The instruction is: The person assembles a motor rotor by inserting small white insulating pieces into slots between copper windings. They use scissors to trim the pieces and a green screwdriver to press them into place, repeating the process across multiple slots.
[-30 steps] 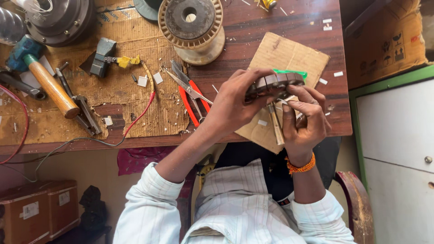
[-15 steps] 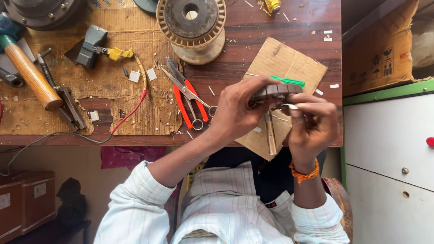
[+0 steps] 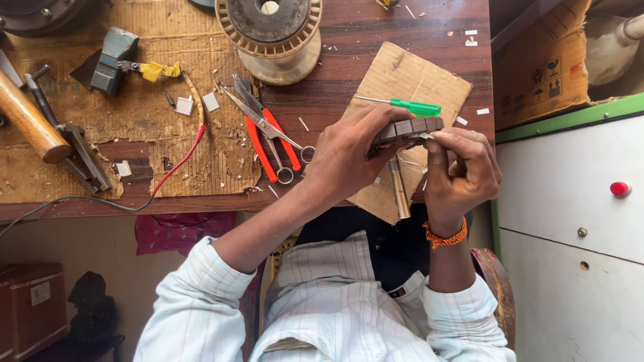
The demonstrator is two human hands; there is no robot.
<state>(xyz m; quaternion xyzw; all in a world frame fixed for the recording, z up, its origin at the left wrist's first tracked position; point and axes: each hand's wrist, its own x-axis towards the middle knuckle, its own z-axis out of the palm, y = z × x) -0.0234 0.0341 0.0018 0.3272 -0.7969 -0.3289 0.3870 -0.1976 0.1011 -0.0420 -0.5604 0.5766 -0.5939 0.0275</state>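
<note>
My left hand (image 3: 349, 157) grips a round slotted metal core (image 3: 409, 129), dark brown, held over a cardboard sheet (image 3: 402, 77) at the table's front edge. My right hand (image 3: 463, 171) pinches at the core's right end, where a small white slip shows between the fingertips. A thin metal rod (image 3: 400, 189) hangs down below the core between both hands. A green-handled screwdriver (image 3: 406, 105) lies on the cardboard just behind the core.
Scissors (image 3: 265, 124) and red-handled pliers (image 3: 272, 144) lie left of my hands. A large wire spool (image 3: 272, 30) stands behind. Farther left are a wooden-handled hammer (image 3: 30, 124), a small vise (image 3: 111, 60), a red wire and torn cardboard. A white cabinet (image 3: 570, 201) stands right.
The view has shifted, so the table sits lower and farther left in frame. Both hands keep hold of the core; the right fingers have moved up to its right end.
</note>
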